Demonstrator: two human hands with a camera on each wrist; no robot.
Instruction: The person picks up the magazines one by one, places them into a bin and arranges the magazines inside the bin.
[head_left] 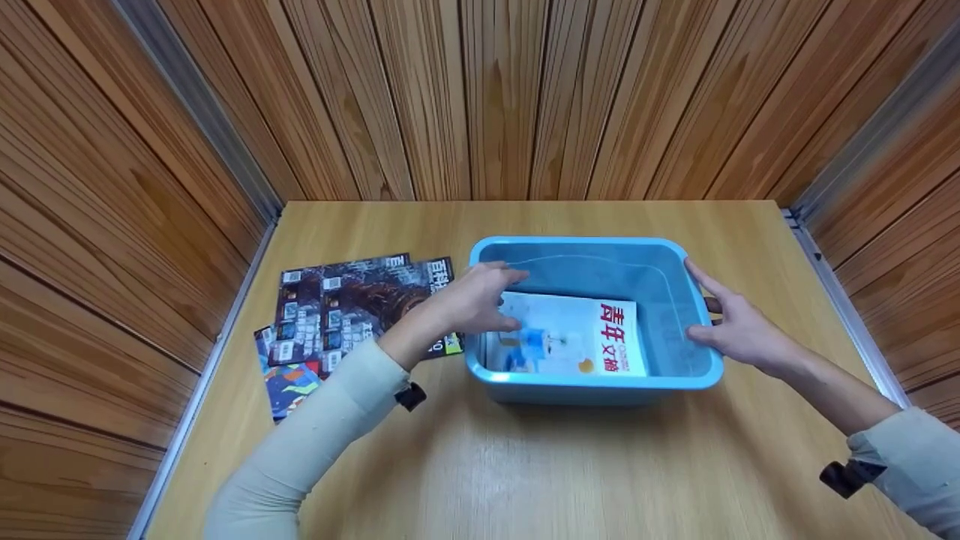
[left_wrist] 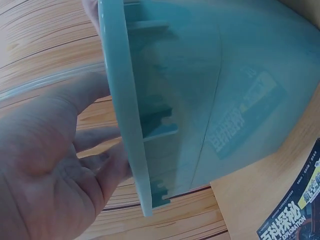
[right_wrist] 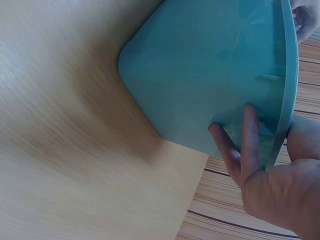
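I'm seeing my left hand [head_left: 472,300] and right hand [head_left: 739,330] each clamping a grip over opposite rims of the blue tub [head_left: 600,379], steadying it on the table [head_left: 525,465] (white magazine [head_left: 577,337] lying flat inside, more magazines [head_left: 337,315] stacked just left).

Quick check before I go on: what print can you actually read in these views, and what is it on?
"青年文摘" in red: white magazine lying in the blue tub.
"科探秘" and "EXPLORATION", partly cut off: dark magazine on the table beside the tub.
Remaining small print on the spread magazines: too small to read.
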